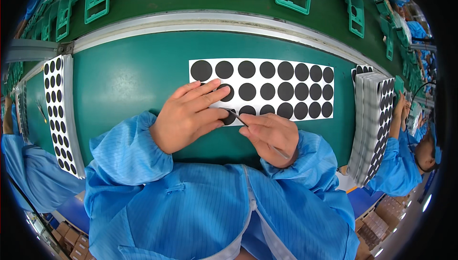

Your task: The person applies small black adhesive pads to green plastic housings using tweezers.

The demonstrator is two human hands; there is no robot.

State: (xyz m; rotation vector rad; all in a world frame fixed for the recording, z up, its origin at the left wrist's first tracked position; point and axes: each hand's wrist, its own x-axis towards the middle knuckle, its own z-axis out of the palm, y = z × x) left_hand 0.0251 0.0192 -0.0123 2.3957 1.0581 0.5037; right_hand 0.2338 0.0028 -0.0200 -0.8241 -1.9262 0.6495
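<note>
Our right hand (275, 136) grips a metal tool (239, 118), its tip leftward at a near-edge dot (229, 120); our left hand (182, 117), fingers apart, rests on the sheet (276, 81), lengthwise along the counter's (124, 78) far edge.

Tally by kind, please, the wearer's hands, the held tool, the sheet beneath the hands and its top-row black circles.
Hands, left hand and right hand: 2
Thin metal tool: 1
White sheet: 1
Top-row black circles: 8
Total: 12
</note>
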